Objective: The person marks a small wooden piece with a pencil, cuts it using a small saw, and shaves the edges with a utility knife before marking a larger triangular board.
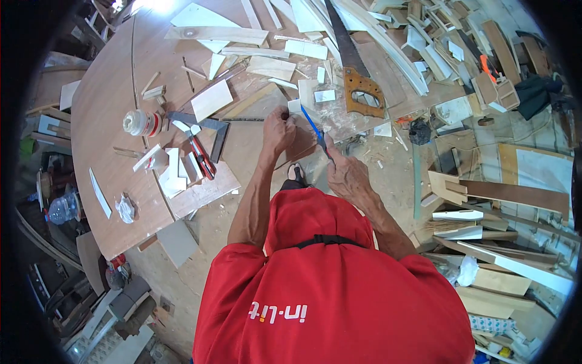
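My right hand (348, 173) is closed round the dark handle of a thin tool with a blue blade (311, 124). The blade points forward and left, its tip at a small pale wood piece (294, 107). My left hand (279, 130) has its fingers curled together at that piece, by the table edge. Beyond it stands a light wood block (306, 92). To the left lie a dark try square (219, 141) and a red utility knife (203, 159). A wooden-handled handsaw (364, 97) rests on the table to the right.
Offcuts (267, 67) and sawdust cover much of the brown table (103, 115). A white jar (140, 123) and a crumpled white wad (125, 208) sit at its left. Scrap wood (497, 267) is piled on the right, with an orange-handled tool (487, 67) above.
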`<state>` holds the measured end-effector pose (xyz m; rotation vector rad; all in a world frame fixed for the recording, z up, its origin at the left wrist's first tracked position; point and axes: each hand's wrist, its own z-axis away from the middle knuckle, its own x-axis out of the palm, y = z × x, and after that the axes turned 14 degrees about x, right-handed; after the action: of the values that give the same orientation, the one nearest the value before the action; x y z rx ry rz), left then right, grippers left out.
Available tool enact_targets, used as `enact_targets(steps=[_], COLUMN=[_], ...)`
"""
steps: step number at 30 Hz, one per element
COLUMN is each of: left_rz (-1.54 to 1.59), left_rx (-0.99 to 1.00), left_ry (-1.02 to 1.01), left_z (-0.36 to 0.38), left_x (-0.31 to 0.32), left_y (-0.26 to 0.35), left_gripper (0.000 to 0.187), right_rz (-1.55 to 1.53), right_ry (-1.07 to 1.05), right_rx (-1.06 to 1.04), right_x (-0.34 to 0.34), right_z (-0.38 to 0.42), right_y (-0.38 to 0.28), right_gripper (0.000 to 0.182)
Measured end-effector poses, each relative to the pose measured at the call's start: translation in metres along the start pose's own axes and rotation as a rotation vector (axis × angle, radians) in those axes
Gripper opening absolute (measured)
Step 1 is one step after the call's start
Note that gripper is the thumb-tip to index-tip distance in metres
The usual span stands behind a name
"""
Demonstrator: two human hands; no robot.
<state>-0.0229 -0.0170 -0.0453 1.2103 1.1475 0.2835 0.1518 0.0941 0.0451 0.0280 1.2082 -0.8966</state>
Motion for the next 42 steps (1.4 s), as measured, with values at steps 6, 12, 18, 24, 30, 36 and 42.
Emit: enact_targets(steps=[6, 12, 18, 24, 30, 36, 42], left_rz=[0.202, -0.053, -0.036, 0.063, -0.046, 0.049, 0.087], left_rx=[-0.039, 0.311, 0.2, 0.171, 0.146, 0.329, 0.271], left_ry=[-0.15, -0.018, -0.044, 0.015, -0.087, 0.086, -0.036], left_z=[-0.013, -0.009, -0.007, -0.006, -0.007, -0.004, -0.017], left_x=[-0.008, 0.011, 0.018, 0.022, 0.023, 0.025, 0.011], left_y=[0.005, -0.015, -0.016, -0.024, -0.023, -0.021, -0.021], left_gripper=[0.019, 0.023, 0.021, 0.021, 0.023, 0.01, 0.008], right_rz=[-0.002, -0.035, -0.033, -0.08, -0.001, -0.001, -0.149], right_ry=[-0.007, 0.015, -0.023, 0.023, 0.026, 0.038, 0.067], right_rx=[0.057, 0.081, 0.145, 0.142, 0.172, 0.102, 0.122], right_x=[0.002, 0.013, 0.001, 0.011, 0.004, 0.022, 0.01], right_z=[0.002, -0.016, 0.0, -0.014, -0.001, -0.022, -0.016], right_y=[-0.015, -0.022, -0.04, -0.039, -0.044, -0.022, -0.033], right_gripper=[0.063, 0.066, 0.065, 0.066, 0.059, 0.063, 0.055])
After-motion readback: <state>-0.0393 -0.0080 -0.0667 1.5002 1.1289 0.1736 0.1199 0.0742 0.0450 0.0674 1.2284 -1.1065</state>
